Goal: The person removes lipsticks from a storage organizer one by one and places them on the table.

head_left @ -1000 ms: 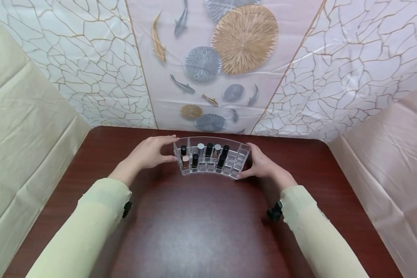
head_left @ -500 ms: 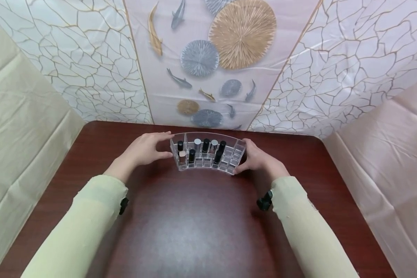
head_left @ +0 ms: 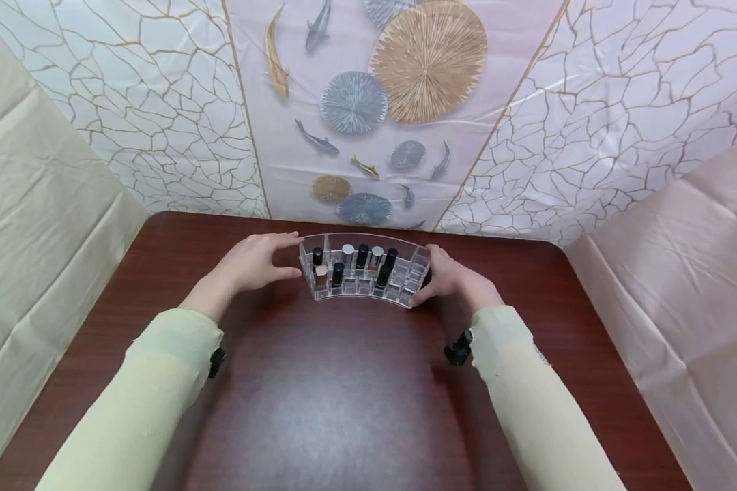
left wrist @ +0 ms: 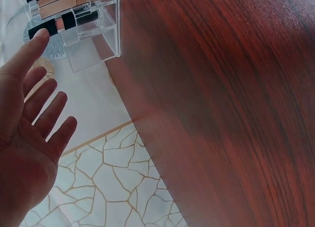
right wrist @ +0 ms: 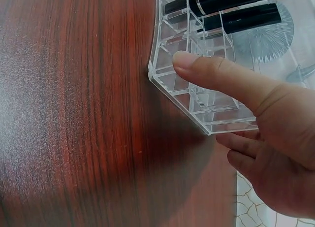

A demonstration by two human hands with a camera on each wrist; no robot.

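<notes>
A curved clear acrylic lipstick organizer point(head_left: 419, 262) stands on the table near its back edge. Several lipsticks and gloss tubes are upright in its left and middle compartments, among them a beige-capped tube point(head_left: 321, 276) and two silver-capped ones. My right hand point(head_left: 451, 276) grips the right end, its thumb over the front corner and its fingers around the far side, partly hidden in the right wrist view. At the left end, my left hand point(head_left: 248, 262) has its fingers extended. In the left wrist view its palm faces the organizer and the thumb tip overlaps a black-capped tube point(left wrist: 42, 30); contact cannot be told.
The dark red wooden table point(head_left: 331, 395) reaches toward me. Directly behind it hangs a patterned wall cloth point(head_left: 356, 170), and beige cloth panels point(head_left: 669, 286) enclose both sides.
The view has shifted slightly. My right forearm has moved a little to the left, while the organizer and both hands keep nearly the same place on the table.
</notes>
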